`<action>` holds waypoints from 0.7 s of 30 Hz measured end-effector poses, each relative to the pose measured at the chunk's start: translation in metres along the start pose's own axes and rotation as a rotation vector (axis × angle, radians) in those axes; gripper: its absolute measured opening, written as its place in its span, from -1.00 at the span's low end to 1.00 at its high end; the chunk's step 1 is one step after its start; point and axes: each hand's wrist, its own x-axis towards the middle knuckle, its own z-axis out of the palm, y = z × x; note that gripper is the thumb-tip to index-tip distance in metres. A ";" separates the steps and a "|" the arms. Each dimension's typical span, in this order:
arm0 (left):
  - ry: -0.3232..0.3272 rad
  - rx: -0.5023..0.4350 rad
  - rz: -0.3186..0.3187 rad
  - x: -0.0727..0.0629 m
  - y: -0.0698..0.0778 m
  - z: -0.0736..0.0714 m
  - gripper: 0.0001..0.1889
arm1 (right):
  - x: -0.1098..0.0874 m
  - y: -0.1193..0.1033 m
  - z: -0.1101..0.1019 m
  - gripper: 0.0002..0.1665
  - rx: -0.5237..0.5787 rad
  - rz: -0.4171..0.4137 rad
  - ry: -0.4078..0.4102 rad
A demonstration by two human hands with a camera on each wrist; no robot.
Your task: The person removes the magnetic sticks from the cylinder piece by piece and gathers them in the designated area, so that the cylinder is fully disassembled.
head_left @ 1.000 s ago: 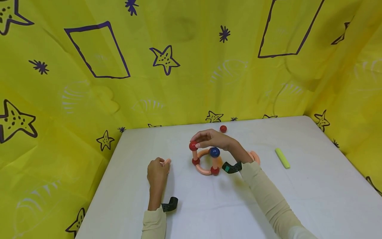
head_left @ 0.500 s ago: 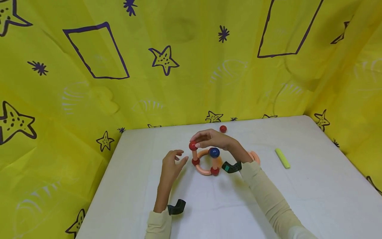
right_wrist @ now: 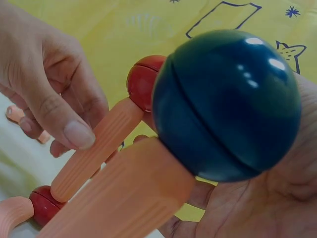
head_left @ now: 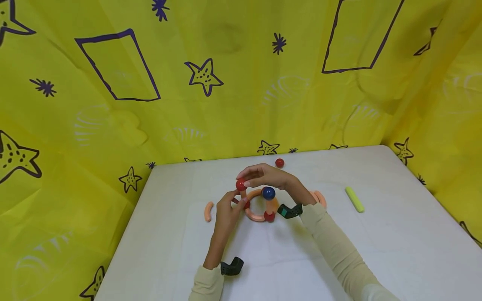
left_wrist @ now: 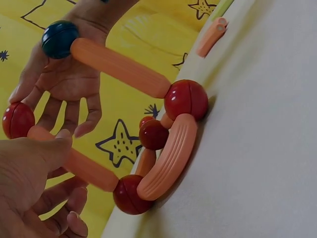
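Red and glossy, a round ball (head_left: 240,185) caps a ribbed salmon-orange upright stick (left_wrist: 91,168) at the left side of a ring of curved salmon-orange pieces and red balls (head_left: 256,218) on the white table (head_left: 293,267). I have my right hand (head_left: 269,174) holding that ball, fingers loosely bent, while my left hand (head_left: 227,210) pinches the stick below it between thumb and fingers. To their right, a second salmon-orange upright (left_wrist: 121,68) bearing a shiny dark-blue ball (head_left: 269,193) stands in front of my right wrist and blocks much of my right wrist view. Around the ring I see a loose curved piece (head_left: 208,211) left of my left hand, a separate red ball (head_left: 279,163) just beyond the right, two curved pieces (head_left: 319,198) partly hidden by my right forearm and, farther right, a lime-green rod (head_left: 355,199). Yellow printed sheeting (head_left: 233,108) backs everything.
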 end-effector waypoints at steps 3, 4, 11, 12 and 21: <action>0.009 0.013 0.005 0.000 0.000 0.004 -0.71 | 0.000 0.000 -0.001 -0.60 -0.008 -0.004 -0.006; 0.014 0.018 0.010 -0.001 0.001 0.005 -0.72 | -0.001 0.000 -0.001 -0.60 -0.007 -0.004 -0.009; 0.065 0.036 0.034 -0.001 0.004 0.010 -0.80 | 0.000 -0.004 -0.001 -0.60 0.000 -0.031 -0.042; 0.070 0.035 0.029 -0.001 0.004 0.010 -0.81 | 0.000 -0.005 -0.001 -0.60 -0.006 -0.028 -0.044; 0.105 0.071 0.040 0.000 0.006 0.012 -0.84 | -0.002 -0.013 -0.002 -0.60 -0.100 0.005 -0.019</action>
